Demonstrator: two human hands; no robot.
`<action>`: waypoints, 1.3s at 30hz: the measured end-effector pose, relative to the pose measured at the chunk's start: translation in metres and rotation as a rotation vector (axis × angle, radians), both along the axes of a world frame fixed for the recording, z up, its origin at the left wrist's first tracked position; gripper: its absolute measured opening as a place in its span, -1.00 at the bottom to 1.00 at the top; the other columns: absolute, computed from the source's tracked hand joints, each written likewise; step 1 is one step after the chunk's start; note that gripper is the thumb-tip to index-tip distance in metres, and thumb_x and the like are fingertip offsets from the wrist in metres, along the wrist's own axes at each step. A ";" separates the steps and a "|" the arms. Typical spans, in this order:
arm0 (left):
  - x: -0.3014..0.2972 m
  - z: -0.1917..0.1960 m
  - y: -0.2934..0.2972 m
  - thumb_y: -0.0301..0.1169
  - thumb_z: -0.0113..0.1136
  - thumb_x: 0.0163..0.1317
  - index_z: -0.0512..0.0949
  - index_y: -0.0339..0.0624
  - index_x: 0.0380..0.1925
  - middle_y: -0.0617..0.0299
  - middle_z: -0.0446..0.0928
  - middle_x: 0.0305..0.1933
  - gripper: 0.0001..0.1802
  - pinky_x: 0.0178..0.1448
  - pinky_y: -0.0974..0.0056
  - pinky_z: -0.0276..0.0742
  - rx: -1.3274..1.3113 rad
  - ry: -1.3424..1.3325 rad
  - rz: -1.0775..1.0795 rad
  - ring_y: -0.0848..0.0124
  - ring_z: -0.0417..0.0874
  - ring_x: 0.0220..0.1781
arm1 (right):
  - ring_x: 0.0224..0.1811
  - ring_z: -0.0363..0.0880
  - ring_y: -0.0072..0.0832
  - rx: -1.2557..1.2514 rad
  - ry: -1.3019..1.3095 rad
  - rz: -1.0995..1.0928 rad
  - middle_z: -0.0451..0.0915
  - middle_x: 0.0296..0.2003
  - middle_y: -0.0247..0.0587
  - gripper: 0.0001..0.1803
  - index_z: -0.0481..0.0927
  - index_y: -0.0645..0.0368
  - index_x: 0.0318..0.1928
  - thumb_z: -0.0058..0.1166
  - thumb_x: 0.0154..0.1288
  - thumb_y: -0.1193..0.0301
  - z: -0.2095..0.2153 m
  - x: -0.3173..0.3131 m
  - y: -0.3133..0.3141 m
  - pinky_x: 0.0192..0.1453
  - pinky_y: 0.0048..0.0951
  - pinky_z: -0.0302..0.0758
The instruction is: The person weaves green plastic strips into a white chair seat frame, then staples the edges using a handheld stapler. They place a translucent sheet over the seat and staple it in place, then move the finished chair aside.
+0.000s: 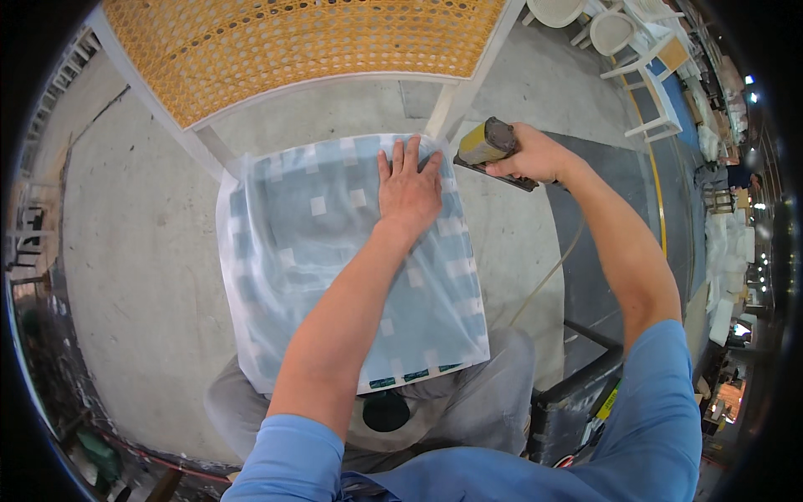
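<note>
In front of me stands a white-framed chair with a woven cane backrest (326, 46). Thin white fabric (322, 259) covers its seat, and a blue-green woven pattern shows through the cloth. My left hand (410, 192) lies on the fabric near the far right corner, fingers spread and nothing in them. My right hand (539, 155) is closed around a staple gun (487, 142) with a yellowish body and dark head. The gun's nose points at the seat's right edge near that corner; whether it touches cannot be told. Several dark green strap ends (416, 376) show along the near edge.
From the gun's side a thin air hose (548, 276) runs down past the seat. A black frame (577, 385) with tools stands by my right leg. More white chairs (615, 33) are at the far right, beside a yellow floor line (661, 213).
</note>
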State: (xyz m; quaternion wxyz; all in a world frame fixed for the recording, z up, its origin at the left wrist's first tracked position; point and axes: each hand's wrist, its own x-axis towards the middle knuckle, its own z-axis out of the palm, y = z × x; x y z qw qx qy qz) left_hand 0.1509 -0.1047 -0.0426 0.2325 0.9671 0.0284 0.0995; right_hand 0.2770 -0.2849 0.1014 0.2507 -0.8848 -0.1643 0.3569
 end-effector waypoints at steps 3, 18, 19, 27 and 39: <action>0.002 -0.001 -0.002 -0.23 0.07 0.49 0.49 0.18 0.43 0.08 0.15 0.65 -0.49 0.72 -0.28 -0.15 -0.015 0.012 0.006 -0.02 0.07 0.70 | -0.42 0.56 -0.53 0.039 -0.016 -0.025 0.70 -0.29 -0.25 -0.49 0.62 0.30 0.08 0.50 0.14 0.39 -0.007 0.000 0.003 -0.30 -0.40 0.54; 0.007 0.003 0.000 -0.22 0.01 0.52 0.45 0.19 0.47 0.08 0.11 0.67 -0.47 0.74 -0.24 -0.21 0.007 0.033 0.015 0.01 0.00 0.72 | -0.33 0.64 -0.45 0.001 -0.060 -0.050 0.71 -0.25 -0.20 -0.47 0.62 0.38 0.05 0.53 0.13 0.37 -0.027 0.011 0.017 -0.31 -0.39 0.59; 0.007 0.002 0.002 -0.22 0.00 0.52 0.45 0.19 0.47 0.08 0.11 0.67 -0.47 0.74 -0.24 -0.21 0.010 0.027 0.018 0.01 0.00 0.72 | -0.36 0.62 -0.46 0.009 -0.057 -0.078 0.70 -0.27 -0.21 -0.48 0.63 0.38 0.04 0.53 0.14 0.38 -0.027 0.009 0.020 -0.33 -0.38 0.58; 0.008 0.005 0.004 -0.23 0.01 0.50 0.45 0.19 0.47 0.07 0.11 0.67 -0.46 0.75 -0.23 -0.22 0.005 0.046 0.018 0.01 -0.01 0.73 | -0.59 0.43 -0.58 0.135 0.041 -0.295 0.60 -0.47 -0.34 -0.60 0.67 0.34 -0.04 0.50 0.16 0.43 -0.036 -0.005 0.020 -0.50 -0.41 0.41; -0.010 0.020 0.022 -0.34 0.10 0.44 0.43 0.08 0.48 -0.01 0.14 0.66 -0.42 0.73 -0.25 -0.21 -0.204 -0.117 0.071 -0.07 0.01 0.72 | -0.57 0.45 -0.56 0.015 -0.056 -0.203 0.59 -0.45 -0.30 -0.65 0.65 0.29 -0.06 0.45 0.21 0.42 -0.025 -0.013 0.047 -0.49 -0.40 0.43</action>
